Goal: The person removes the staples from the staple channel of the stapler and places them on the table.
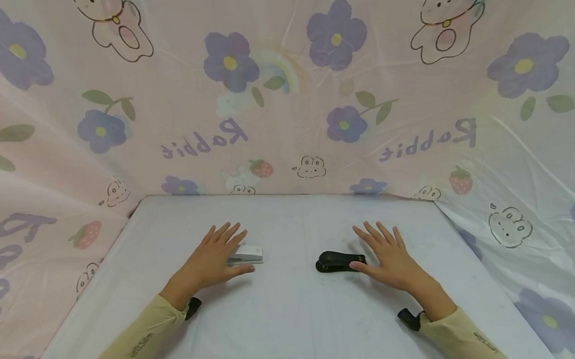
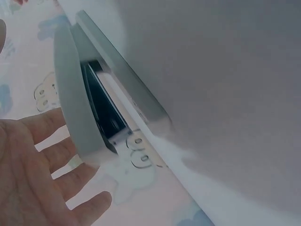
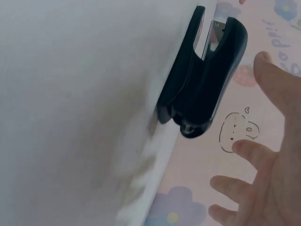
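Observation:
A light grey stapler (image 1: 250, 254) lies on the white table, its left part hidden behind my left hand (image 1: 216, 258) in the head view. That hand is spread above it, and in the left wrist view its straight fingers (image 2: 77, 179) overlap the grey stapler (image 2: 75, 103). To the right, a black stapler (image 1: 338, 261) lies on its base with its mouth toward the left. My right hand (image 1: 389, 261) hovers at its right end, fingers spread, the thumb overlapping that end. In the right wrist view a gap shows between the black stapler (image 3: 207, 75) and the fingers.
The white-covered table (image 1: 281, 318) runs up to a pale curtain (image 1: 291, 104) printed with flowers and rabbits, which hangs at the back and both sides. A black wrist mount (image 1: 409, 319) sticks out below the right sleeve, another (image 1: 193, 308) below the left.

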Demonstrator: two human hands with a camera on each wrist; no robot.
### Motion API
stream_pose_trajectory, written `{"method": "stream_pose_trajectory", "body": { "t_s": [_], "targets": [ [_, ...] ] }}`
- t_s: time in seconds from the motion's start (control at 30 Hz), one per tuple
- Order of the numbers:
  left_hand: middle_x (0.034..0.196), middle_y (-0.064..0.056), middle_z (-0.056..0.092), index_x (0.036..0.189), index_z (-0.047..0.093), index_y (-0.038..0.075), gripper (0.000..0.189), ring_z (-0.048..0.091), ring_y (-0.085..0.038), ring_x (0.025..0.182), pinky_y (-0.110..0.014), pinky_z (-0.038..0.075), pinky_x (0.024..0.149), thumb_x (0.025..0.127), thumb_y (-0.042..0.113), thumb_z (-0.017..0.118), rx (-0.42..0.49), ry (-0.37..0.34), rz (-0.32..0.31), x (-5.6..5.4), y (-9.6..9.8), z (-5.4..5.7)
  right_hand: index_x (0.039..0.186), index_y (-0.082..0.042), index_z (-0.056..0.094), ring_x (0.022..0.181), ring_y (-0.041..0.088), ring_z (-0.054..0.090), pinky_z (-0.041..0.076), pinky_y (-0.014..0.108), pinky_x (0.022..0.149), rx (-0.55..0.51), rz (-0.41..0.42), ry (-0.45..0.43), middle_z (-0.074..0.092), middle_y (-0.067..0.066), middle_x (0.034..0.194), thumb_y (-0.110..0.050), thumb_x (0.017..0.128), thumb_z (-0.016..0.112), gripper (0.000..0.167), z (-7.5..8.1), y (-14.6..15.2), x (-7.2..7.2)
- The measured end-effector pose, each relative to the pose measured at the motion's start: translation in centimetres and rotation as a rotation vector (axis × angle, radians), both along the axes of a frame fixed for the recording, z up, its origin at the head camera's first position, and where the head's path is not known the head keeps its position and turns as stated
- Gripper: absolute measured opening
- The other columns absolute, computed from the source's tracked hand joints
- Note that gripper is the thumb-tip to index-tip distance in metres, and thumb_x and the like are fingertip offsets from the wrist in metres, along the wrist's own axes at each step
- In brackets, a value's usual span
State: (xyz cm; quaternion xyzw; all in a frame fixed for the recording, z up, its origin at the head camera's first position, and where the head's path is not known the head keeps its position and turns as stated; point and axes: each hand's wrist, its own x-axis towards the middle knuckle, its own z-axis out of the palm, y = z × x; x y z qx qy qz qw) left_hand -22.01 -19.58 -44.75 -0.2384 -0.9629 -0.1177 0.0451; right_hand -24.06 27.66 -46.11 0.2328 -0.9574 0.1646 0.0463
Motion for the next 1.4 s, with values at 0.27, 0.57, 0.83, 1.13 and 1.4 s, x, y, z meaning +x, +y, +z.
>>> {"method": "stream_pose_trajectory", "body": {
  "t_s": [0.27, 0.57, 0.83, 1.13, 1.4],
  "targets": [
    [0.172, -0.017, 0.034, 0.165, 0.041, 0.008, 0.099, 0.024, -0.041, 0.161, -0.063, 0.013, 0.129, 0.095, 0.073, 0.066, -0.025, -0.010, -0.035, -0.6, 2.3, 0.1, 0.170, -0.024, 0.033, 0.163, 0.047, 0.009, -0.001, 0.071, 0.125, -0.007, 0.028, -0.009, 0.024, 0.018, 0.176, -0.066, 0.096, 0.071, 0.093, -0.1, -0.8, -0.1],
    [0.173, -0.015, 0.033, 0.165, 0.041, 0.008, 0.098, 0.024, -0.038, 0.162, -0.057, 0.012, 0.131, 0.095, 0.072, 0.066, 0.003, -0.049, -0.078, -0.8, 4.6, 0.4, 0.169, -0.020, 0.034, 0.161, 0.050, 0.014, 0.004, 0.070, 0.126, -0.066, 0.084, -0.011, 0.026, 0.020, 0.174, -0.060, 0.096, 0.075, 0.093, -0.4, -1.6, -0.3],
    [0.172, -0.013, 0.036, 0.164, 0.042, 0.006, 0.098, 0.029, -0.035, 0.161, -0.052, 0.019, 0.130, 0.095, 0.070, 0.069, -0.005, -0.063, -0.095, -1.1, 7.0, 0.5, 0.169, -0.018, 0.032, 0.159, 0.052, 0.020, 0.009, 0.068, 0.127, -0.131, 0.126, -0.052, 0.027, 0.023, 0.173, -0.056, 0.095, 0.078, 0.095, -0.5, -2.3, -0.4],
    [0.170, -0.010, 0.040, 0.162, 0.045, 0.007, 0.097, 0.035, -0.032, 0.158, -0.047, 0.027, 0.128, 0.093, 0.068, 0.073, -0.018, -0.057, -0.125, -1.5, 9.7, 0.2, 0.165, -0.013, 0.040, 0.157, 0.044, 0.030, 0.020, 0.067, 0.125, -0.187, 0.159, -0.050, 0.038, 0.018, 0.168, -0.048, 0.095, 0.082, 0.089, -0.8, -2.9, -0.3],
    [0.163, -0.009, 0.049, 0.157, 0.053, 0.007, 0.089, 0.046, -0.030, 0.150, -0.049, 0.042, 0.119, 0.091, 0.062, 0.080, 0.017, -0.067, -0.127, -2.1, 11.8, -0.3, 0.158, -0.008, 0.049, 0.148, 0.039, 0.044, 0.038, 0.064, 0.117, -0.248, 0.199, -0.033, 0.049, 0.015, 0.159, -0.036, 0.099, 0.081, 0.073, -1.3, -3.3, -0.3]
  ]
}}
